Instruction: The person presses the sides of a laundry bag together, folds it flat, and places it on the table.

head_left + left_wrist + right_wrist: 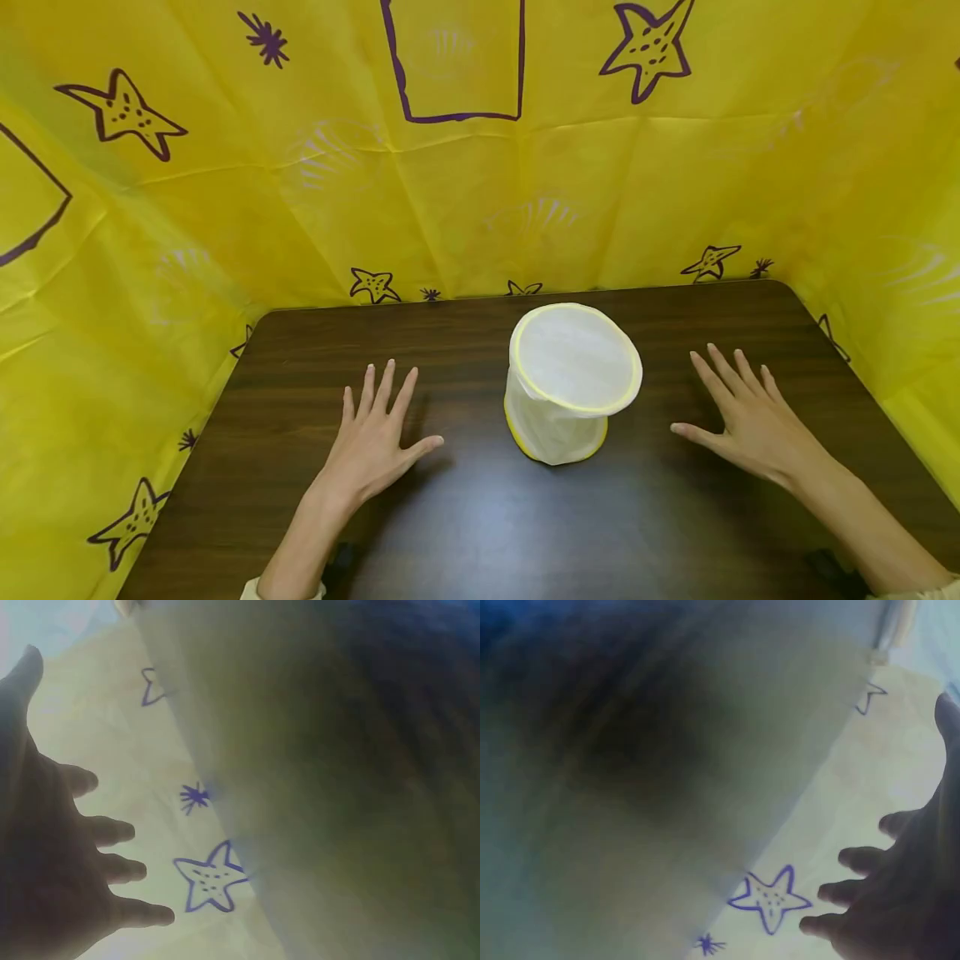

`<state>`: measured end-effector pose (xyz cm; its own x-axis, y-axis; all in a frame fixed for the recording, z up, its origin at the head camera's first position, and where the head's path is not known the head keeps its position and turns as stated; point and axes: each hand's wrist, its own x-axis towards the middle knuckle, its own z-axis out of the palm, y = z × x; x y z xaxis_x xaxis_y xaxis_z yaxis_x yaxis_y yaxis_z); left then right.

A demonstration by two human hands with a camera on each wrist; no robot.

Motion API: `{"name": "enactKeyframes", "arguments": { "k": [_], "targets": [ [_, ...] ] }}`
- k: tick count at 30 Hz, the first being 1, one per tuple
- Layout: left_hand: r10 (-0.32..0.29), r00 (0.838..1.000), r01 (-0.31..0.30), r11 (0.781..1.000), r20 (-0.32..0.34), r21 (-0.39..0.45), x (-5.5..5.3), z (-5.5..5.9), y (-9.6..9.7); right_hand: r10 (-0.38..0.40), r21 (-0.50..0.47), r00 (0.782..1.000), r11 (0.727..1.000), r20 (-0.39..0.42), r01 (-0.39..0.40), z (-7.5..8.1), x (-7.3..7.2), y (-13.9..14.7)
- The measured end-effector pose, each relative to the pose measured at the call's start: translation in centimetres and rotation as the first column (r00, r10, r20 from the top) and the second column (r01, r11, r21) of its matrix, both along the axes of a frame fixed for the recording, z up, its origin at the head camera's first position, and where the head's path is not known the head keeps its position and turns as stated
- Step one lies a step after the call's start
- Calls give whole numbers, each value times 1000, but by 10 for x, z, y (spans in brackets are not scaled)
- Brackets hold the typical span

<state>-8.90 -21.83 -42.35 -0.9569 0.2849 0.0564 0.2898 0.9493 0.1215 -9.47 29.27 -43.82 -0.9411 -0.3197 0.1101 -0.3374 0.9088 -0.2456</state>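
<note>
A pale, translucent fabric cylinder with yellow-edged round ends (pixel 576 358) stands on the dark wooden table (pixel 465 533), its body slumped so that the top disc leans to the right over the base. To its left, my left hand (pixel 375 446) is held over the table with fingers spread and nothing in it. On the other side my right hand (pixel 757 425) is spread likewise, thumb toward the cylinder, also holding nothing. Both hands are apart from the cylinder. The left wrist view shows the left hand (pixel 60 847) with straight fingers; the right wrist view shows the right hand (pixel 900 877) similarly.
A yellow cloth (pixel 465 192) printed with purple starfish hangs behind the table and along both sides. The table's far edge (pixel 420 302) runs close against the cloth, with rounded corners. Light-coloured sleeve cuffs show at both wrists.
</note>
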Motion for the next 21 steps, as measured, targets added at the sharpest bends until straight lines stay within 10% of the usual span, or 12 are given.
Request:
{"name": "enactKeyframes", "arguments": {
  "k": [21],
  "targets": [
    [-123, 988, 125, 992, -92, 15, -15, 33, 31, 46, -54, 991, 997, -124, -53, 45, 0, -20]
  ]
}}
